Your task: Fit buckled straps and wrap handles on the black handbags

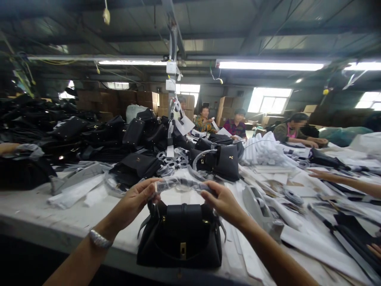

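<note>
A black handbag (pixel 180 234) with a gold clasp stands upright at the near edge of the white table (pixel 35 210). Its top handle (pixel 181 184) is wrapped in clear plastic film. My left hand (pixel 135 202) pinches the left end of the wrapped handle, with a silver bracelet on that wrist. My right hand (pixel 223 202) grips the right end of the same handle, fingers curled round it. Both hands hold the handle just above the bag's body.
Piles of black handbags (pixel 89 135) cover the left and middle of the table. Stacked white wrapping (pixel 264 151), paper strips and a tape dispenser (pixel 258 206) lie to the right. Several people sit at the far side; another person's arm (pixel 345 180) reaches in from the right.
</note>
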`<act>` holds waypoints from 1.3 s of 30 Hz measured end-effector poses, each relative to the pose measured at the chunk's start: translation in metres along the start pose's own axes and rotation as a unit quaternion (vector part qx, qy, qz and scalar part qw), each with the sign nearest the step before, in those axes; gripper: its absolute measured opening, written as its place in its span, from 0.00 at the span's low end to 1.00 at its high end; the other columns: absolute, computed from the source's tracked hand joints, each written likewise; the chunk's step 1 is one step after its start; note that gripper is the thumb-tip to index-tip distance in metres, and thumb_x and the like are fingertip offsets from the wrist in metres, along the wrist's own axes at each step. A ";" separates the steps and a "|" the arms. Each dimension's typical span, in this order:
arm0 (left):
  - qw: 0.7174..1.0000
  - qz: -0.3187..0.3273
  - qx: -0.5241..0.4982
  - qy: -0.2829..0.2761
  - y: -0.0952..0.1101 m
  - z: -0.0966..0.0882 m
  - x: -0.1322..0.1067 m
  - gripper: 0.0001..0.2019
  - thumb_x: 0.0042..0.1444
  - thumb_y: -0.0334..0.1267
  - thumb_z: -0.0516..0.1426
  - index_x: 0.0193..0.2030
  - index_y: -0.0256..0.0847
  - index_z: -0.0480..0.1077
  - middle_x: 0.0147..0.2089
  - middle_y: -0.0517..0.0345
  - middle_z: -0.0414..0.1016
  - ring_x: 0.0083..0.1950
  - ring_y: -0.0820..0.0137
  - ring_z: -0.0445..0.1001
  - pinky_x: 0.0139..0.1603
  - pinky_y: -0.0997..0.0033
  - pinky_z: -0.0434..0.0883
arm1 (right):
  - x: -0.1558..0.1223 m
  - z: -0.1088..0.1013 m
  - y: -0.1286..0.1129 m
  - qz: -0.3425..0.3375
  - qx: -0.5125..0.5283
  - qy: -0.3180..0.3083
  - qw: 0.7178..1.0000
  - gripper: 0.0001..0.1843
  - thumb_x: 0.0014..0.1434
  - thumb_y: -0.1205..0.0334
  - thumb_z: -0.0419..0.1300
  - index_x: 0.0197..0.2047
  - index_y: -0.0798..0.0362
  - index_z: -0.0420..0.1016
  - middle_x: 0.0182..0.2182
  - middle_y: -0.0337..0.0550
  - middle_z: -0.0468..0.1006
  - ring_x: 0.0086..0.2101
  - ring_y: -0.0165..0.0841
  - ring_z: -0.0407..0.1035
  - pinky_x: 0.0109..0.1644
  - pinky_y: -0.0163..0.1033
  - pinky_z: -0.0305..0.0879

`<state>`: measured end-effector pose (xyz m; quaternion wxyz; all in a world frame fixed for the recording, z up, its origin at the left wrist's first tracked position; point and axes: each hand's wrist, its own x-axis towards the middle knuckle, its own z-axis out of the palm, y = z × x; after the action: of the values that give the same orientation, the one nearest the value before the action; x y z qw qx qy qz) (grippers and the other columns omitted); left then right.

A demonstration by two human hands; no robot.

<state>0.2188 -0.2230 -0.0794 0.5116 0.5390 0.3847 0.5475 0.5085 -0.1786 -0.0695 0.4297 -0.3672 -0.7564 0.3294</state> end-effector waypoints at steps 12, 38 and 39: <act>0.967 0.033 0.251 -0.028 -0.030 -0.021 0.003 0.16 0.59 0.50 0.59 0.42 0.41 0.79 0.41 0.52 0.81 0.44 0.60 0.76 0.48 0.66 0.70 | 0.031 -0.031 0.006 0.135 0.358 0.111 0.917 0.25 0.51 0.40 0.66 0.41 0.53 0.80 0.24 0.35 0.71 0.24 0.27 0.64 0.30 0.33 0.63; 0.984 -0.064 0.086 0.141 -0.102 0.001 -0.056 0.19 0.53 0.47 0.64 0.48 0.38 0.77 0.47 0.49 0.81 0.49 0.57 0.78 0.51 0.60 0.73 | -0.029 0.103 0.004 0.015 -0.130 -0.104 0.986 0.22 0.59 0.54 0.63 0.55 0.54 0.74 0.47 0.52 0.81 0.44 0.45 0.76 0.50 0.48 0.72; 0.983 -0.070 0.079 0.148 -0.102 0.001 -0.056 0.19 0.52 0.47 0.65 0.47 0.38 0.78 0.46 0.49 0.82 0.49 0.57 0.78 0.51 0.60 0.73 | -0.023 0.105 0.006 0.023 -0.125 -0.113 0.985 0.20 0.60 0.56 0.63 0.53 0.54 0.75 0.46 0.52 0.81 0.44 0.45 0.76 0.50 0.48 0.71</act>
<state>0.2287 -0.2596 -0.1892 0.4417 0.4622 0.5348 0.5525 0.4249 -0.2137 -0.1276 0.2844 -0.3960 -0.8265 0.2813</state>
